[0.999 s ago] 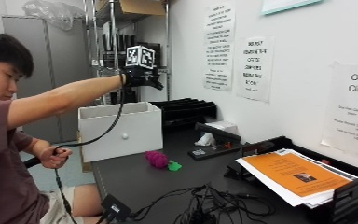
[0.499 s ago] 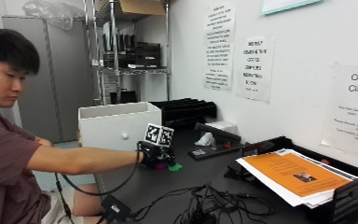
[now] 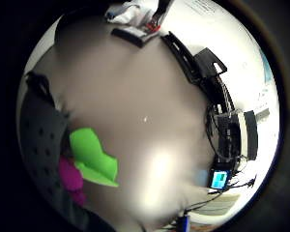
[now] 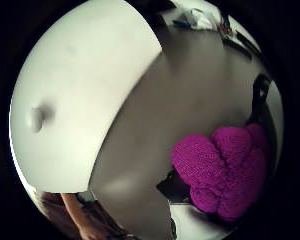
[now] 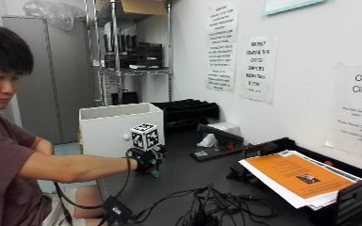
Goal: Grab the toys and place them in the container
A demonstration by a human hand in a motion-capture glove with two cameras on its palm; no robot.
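My gloved right hand (image 5: 146,161) is down on the dark table (image 5: 187,181), just in front of the white container (image 5: 121,128). Its fingers curl over a magenta knitted toy (image 4: 225,170), which lies close against the palm and the glove's fingers (image 3: 41,130). A bright green toy (image 3: 93,157) lies right beside the magenta toy (image 3: 70,175) and peeks out under the hand (image 5: 154,173). The container's white wall (image 4: 80,100) stands close beside the hand.
A tangle of black cables (image 5: 212,207) lies on the table near its front. An orange-topped paper stack in a black tray (image 5: 297,176) sits to the right. Black trays (image 5: 187,110) and a small black device (image 5: 215,141) stand behind, by the wall.
The hand came down from above the container to the toys on the table, and it now sits slightly lower over them.
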